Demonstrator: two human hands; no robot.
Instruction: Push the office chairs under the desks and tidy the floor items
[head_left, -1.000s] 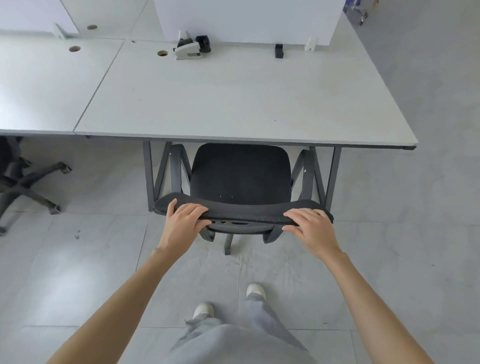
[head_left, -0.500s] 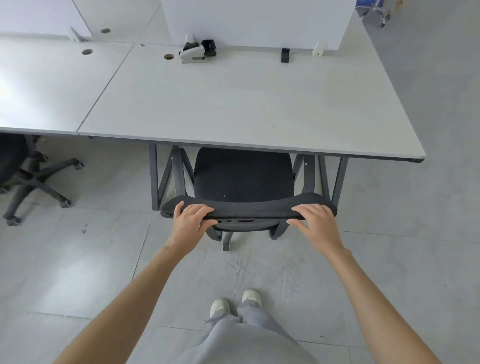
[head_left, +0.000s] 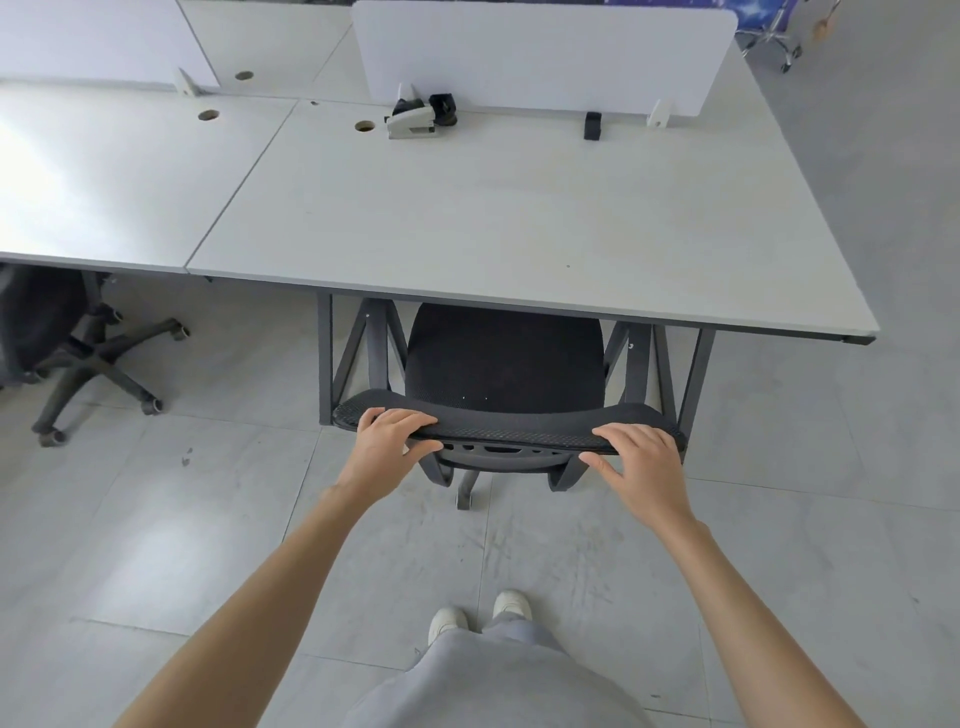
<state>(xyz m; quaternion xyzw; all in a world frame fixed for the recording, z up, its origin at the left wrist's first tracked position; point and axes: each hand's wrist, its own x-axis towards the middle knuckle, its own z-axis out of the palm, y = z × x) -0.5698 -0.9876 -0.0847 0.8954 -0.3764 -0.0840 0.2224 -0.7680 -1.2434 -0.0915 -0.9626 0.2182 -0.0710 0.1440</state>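
The office chair (head_left: 504, 358) has rolled further in over the last second; its seat now sits mostly beneath the tabletop (head_left: 519, 218). Left hand (head_left: 387, 447) and right hand (head_left: 641, 462) still curl over the backrest top, so this chair looks nearly done.

No writing, label, brand, number or sign can be read anywhere in the frame.

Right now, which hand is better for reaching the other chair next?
Left, probably. The left hand grips the backrest on the side nearer the other chair.
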